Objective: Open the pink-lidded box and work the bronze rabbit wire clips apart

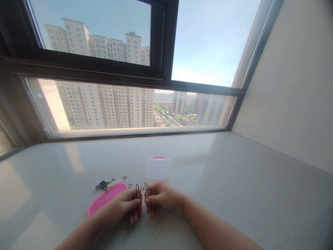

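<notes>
My left hand pinches a small bronze wire clip between thumb and forefinger. My right hand pinches a second, similar wire clip. Both clips stand upright, side by side, just above the grey speckled counter. The two hands nearly touch at the fingertips. A pink oval lid lies flat just left of my left hand. A small clear plastic box with a pink base stands right behind the hands.
A dark key-like tool and a thin pink-handled stick lie behind the pink lid. A wide window with a dark frame runs along the counter's far edge. A plain beige wall bounds the right side.
</notes>
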`<state>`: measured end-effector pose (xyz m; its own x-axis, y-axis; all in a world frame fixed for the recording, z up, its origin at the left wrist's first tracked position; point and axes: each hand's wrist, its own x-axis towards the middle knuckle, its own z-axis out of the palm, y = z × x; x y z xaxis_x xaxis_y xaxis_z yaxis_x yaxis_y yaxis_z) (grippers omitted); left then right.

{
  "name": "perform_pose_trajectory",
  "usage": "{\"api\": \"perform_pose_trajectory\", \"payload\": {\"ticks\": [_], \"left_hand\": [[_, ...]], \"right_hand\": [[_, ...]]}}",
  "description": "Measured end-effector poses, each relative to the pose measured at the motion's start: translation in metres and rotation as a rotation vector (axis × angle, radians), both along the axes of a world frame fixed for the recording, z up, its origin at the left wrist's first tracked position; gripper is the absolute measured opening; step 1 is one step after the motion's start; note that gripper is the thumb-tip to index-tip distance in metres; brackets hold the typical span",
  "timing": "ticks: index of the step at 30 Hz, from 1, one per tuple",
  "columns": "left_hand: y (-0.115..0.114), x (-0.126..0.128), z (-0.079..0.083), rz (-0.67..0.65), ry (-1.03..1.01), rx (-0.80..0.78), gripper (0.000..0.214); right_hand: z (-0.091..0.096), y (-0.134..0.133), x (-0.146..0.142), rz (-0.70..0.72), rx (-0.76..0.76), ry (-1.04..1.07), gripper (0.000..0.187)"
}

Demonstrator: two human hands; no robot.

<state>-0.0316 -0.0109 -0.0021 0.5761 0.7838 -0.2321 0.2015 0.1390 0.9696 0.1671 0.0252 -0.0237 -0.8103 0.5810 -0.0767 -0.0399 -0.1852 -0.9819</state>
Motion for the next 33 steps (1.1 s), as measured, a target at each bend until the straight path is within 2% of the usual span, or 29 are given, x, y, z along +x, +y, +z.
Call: {"api": "perform_pose_trajectory", "payload": {"ticks": [18, 33], "left_hand": [[0.0007, -0.0004, 0.0011, -0.022, 0.008, -0.004, 0.035], [0.0008, 0.0014, 0.0012, 0.016, 0.004, -0.022, 0.039]], "right_hand": [[-0.0016, 0.0002, 0.0011, -0.011, 0.023, -0.006, 0.041], [0.0019, -0.0005, 0.0002, -0.022, 0.025, -0.017, 0.045]]}}
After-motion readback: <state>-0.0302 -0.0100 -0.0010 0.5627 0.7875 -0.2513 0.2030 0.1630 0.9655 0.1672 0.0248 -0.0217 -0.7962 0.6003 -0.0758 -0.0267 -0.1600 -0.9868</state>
